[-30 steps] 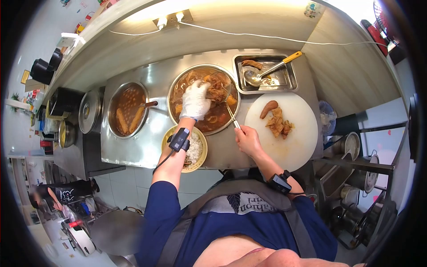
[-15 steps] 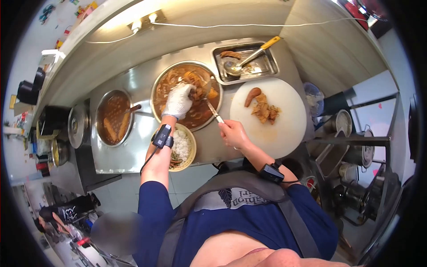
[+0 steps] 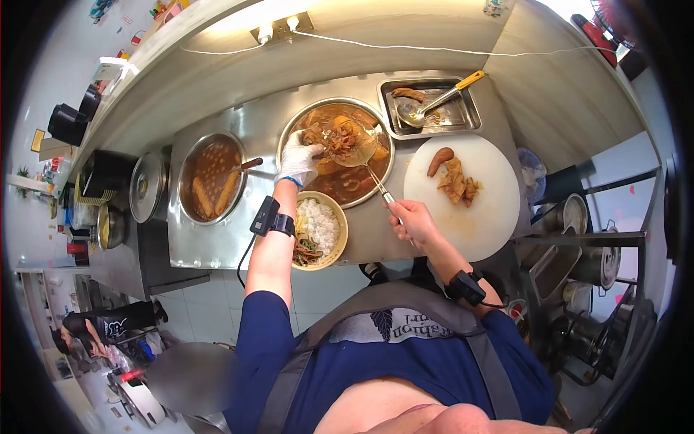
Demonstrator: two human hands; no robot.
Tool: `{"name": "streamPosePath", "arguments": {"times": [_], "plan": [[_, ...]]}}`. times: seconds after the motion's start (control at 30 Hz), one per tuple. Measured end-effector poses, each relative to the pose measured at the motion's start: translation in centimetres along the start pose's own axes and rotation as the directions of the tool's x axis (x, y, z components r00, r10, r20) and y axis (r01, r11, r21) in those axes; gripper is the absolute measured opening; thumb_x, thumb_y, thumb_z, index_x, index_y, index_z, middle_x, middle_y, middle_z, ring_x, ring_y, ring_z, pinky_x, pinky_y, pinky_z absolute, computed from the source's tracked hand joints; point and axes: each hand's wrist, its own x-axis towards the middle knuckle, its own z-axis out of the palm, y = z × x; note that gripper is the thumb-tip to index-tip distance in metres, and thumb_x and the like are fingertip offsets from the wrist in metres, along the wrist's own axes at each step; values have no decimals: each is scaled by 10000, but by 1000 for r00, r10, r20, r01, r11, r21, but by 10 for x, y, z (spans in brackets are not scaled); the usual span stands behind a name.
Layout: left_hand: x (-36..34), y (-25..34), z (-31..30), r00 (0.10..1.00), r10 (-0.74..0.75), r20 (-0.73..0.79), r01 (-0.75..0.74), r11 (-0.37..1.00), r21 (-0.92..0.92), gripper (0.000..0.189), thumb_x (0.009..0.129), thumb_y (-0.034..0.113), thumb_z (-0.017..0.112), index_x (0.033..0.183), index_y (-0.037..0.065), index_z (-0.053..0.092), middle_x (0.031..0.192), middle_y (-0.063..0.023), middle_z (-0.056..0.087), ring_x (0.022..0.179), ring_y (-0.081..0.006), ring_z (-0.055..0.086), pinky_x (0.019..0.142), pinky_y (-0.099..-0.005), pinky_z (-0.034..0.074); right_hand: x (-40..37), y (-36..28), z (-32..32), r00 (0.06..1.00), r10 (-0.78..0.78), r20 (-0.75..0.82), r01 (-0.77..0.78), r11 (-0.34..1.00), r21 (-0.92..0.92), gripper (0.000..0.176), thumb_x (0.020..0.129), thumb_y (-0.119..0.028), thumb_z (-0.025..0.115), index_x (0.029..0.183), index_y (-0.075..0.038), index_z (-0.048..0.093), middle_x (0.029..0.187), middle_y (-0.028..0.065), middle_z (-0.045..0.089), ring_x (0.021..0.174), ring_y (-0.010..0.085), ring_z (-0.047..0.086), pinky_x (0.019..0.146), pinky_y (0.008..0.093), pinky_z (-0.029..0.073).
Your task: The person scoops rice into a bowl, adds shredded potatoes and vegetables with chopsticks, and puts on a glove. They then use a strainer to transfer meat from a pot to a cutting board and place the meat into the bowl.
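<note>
My right hand point(image 3: 414, 220) grips the handle of a wire strainer point(image 3: 354, 145) held over the large pot of brown stew point(image 3: 370, 179). The strainer carries brown pieces of food. My left hand point(image 3: 298, 158), in a white glove, sits at the strainer's left rim, fingers pinching food there. Below that hand stands a yellow bowl point(image 3: 338, 239) with white rice and greens. Both wrists wear black bands with cables.
A smaller pot point(image 3: 210, 177) with sausages stands left, with a lid point(image 3: 147, 186) beside it. A steel tray point(image 3: 463, 116) holding a yellow-handled ladle is at the back right. A round white cutting board point(image 3: 484, 217) carries a sausage and meat pieces. A person is at the lower left.
The strainer has come up out of the stew, loaded with food. My gloved left hand has moved left from the pot's middle to the strainer's rim, uncovering the rice bowl.
</note>
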Motion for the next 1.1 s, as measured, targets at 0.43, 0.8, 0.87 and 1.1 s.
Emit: {"name": "streamPosePath", "arguments": {"times": [0.43, 0.8, 0.87, 1.1], "plan": [[11, -6, 1, 959, 280, 32, -231, 719, 655, 470, 694, 30, 702, 1148, 5, 585, 1045, -147, 663, 897, -223, 651, 819, -305, 498, -140, 18, -87, 921, -268, -283, 124, 889, -440, 238, 950, -186, 553, 1123, -44, 631, 629, -11, 519, 449, 67, 431, 418, 229, 360], [-11, -12, 41, 945, 288, 152, -162, 11, 987, 368, 744, 29, 526, 1094, 70, 633, 1029, -210, 646, 989, -377, 607, 868, -442, 478, -208, 43, -174, 624, -780, -45, 40, 89, -995, 373, 836, -99, 672, 1204, -75, 619, 771, 125, 617, 654, 307, 600, 603, 374, 490], [-12, -12, 45, 949, 279, 143, -145, -16, 989, 361, 744, 23, 529, 1087, 66, 632, 1032, -211, 646, 988, -377, 609, 867, -441, 480, -210, 46, -180, 581, -813, -33, 43, 71, -997, 406, 825, -98, 685, 1224, -77, 613, 765, 126, 599, 638, 312, 585, 595, 383, 482], [-15, -9, 58, 964, 255, 75, -99, 84, 992, 337, 761, 57, 578, 1094, 68, 633, 1058, -205, 650, 1022, -367, 611, 879, -425, 483, -205, 54, -206, 530, -821, -209, 326, 426, -844, 361, 861, -54, 641, 1220, -29, 606, 677, 64, 592, 540, 142, 549, 509, 310, 448]]}}
